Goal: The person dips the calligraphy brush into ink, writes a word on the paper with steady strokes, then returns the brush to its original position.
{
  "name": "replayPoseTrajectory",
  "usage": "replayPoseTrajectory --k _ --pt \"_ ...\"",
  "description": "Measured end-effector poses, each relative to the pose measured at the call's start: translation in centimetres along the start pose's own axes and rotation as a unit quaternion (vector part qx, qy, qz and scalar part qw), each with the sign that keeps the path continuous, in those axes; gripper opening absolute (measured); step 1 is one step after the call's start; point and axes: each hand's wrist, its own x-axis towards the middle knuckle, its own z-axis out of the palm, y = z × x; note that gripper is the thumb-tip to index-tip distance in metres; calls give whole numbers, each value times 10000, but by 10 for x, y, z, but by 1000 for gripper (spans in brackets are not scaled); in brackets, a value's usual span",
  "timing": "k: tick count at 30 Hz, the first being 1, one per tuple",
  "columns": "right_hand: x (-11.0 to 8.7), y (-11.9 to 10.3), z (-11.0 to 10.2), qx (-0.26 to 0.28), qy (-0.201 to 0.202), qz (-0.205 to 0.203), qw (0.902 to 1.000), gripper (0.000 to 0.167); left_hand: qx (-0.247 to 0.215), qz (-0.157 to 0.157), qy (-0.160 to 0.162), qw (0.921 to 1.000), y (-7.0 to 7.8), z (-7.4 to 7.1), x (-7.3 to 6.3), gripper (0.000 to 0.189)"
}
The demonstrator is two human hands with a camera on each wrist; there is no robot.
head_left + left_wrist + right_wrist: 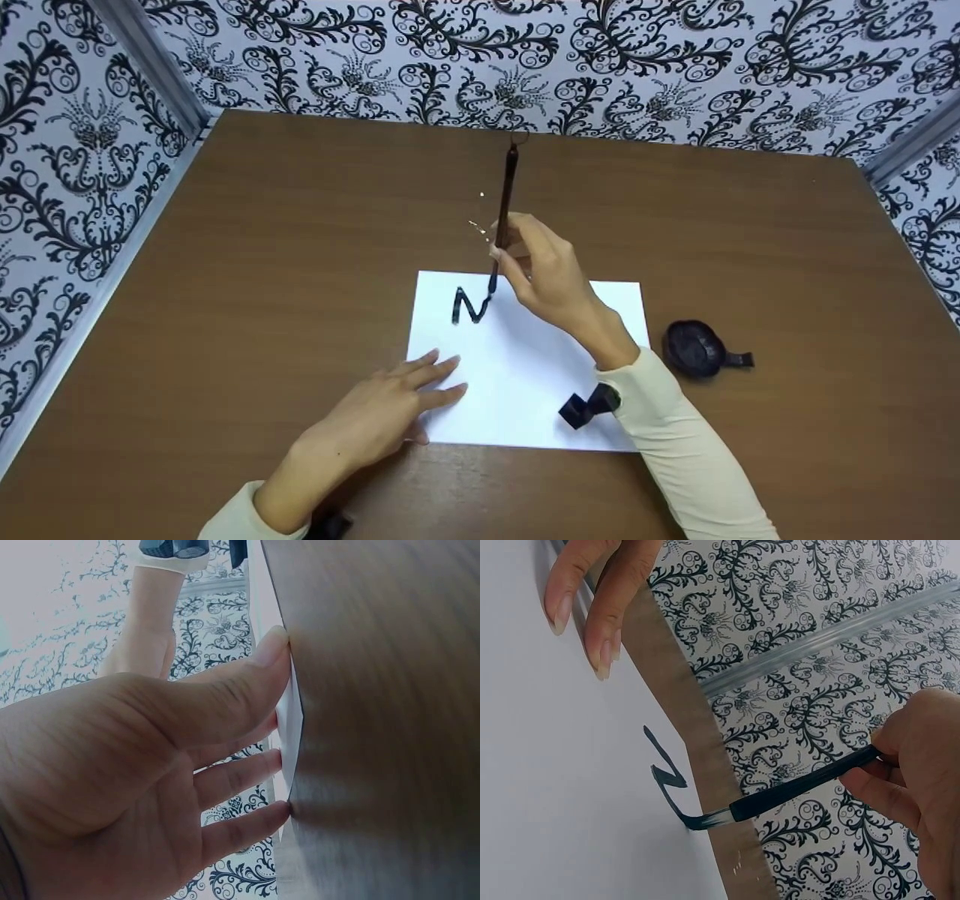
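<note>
Ink on our white paper reads "N", the only writing. Our right hand pinches the brush, its tip on the stroke; left hand, fingers straight, presses the paper's corner onto the tabletop.

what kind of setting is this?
Likely a staged tabletop recording booth: brown wooden table boxed in by black-and-white damask wallpaper panels, holding only a white paper sheet and a small black ink dish.

Right hand cut off by right wrist view's edge. Paper mostly hidden behind left hand. Ink dish contents too dark to tell.
</note>
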Motion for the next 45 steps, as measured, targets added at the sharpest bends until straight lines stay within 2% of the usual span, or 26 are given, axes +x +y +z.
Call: replayPoseTrajectory --k 8,18,27,39,45 --pt "0 5 0 26 153 30 9999 27 1 -9 7 10000 0 0 0 63" --pt "0 11 2 38 490 -125 9987 31 -62 15 21 10000 -1 0 0 62" --pt "0 14 1 -85 637 -94 9979 24 14 65 152 9999 -1 1 -1 64" --pt "3 11 -11 28 842 97 9964 22 -28 76 210 9997 0 1 -2 63" --pt "0 12 -15 -60 792 216 9966 22 -4 84 231 9997 -1 2 -2 62"
